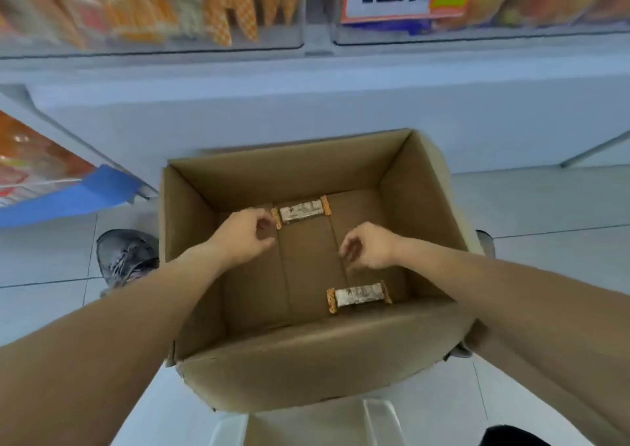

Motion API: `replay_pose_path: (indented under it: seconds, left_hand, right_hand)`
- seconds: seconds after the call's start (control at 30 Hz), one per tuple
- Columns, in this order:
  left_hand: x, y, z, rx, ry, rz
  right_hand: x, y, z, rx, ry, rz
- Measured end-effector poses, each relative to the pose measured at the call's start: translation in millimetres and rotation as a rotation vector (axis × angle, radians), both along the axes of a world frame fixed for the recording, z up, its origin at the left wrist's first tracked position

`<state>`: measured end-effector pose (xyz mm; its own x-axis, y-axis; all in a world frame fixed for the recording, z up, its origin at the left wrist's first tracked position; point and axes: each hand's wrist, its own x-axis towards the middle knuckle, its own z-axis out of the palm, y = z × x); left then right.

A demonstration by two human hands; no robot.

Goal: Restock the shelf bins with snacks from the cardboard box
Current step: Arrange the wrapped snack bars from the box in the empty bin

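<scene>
Both hands hanging inside cardboard box point(306, 370), fingers loosely curled, holding nothing. Left hand point(243, 234) nearly touching far snack bar point(301, 211); right hand point(370, 246) hovering above near snack bar point(358, 295).

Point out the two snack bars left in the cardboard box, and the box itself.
far snack bar point(301, 211), head view, on the middle of its pale wrapper.
near snack bar point(358, 295), head view, on the middle of its wrapper.
cardboard box point(306, 367), head view, on the outer face of its near wall.

Shelf bins point(150, 9) — blurred, edge-cropped
</scene>
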<state>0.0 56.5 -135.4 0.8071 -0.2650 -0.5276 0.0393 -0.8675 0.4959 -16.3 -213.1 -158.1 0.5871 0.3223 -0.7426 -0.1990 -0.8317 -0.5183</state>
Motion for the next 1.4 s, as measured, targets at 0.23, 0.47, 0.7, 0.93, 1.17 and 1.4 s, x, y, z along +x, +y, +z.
replay_pose_path:
  seconds: [0.23, 0.47, 0.7, 0.93, 1.17, 1.4]
  left_hand:
    - [24.7, -29.2, -76.0, 0.046, 0.026, 0.142]
    - [43.4, -49.9, -124.7, 0.08, -0.023, 0.221]
    - [28.7, -50.4, -113.0, 0.072, 0.115, 0.225]
    - [8.6, -25.4, -55.3, -0.243, 0.697, 0.428]
    - [21.6, -12.2, 71.4, -0.511, 0.719, 0.328]
    - [22.9, 8.6, 206.1, -0.422, 0.385, 0.317]
  right_hand:
    - [4.2, -7.5, -61.2, -0.183, 0.19, 0.167]
    - [-9.6, -7.8, -82.3, -0.177, 0.221, 0.326]
    - [-14.4, -10.4, -74.7, -0.172, 0.177, 0.261]
    - [11.6, -12.1, 2.3, 0.027, 0.024, 0.005]
    - [41.8, -24.2, 174.1, 0.142, -0.133, -0.08]
    - [28.2, -9.7, 281.8, 0.418, -0.233, -0.425]
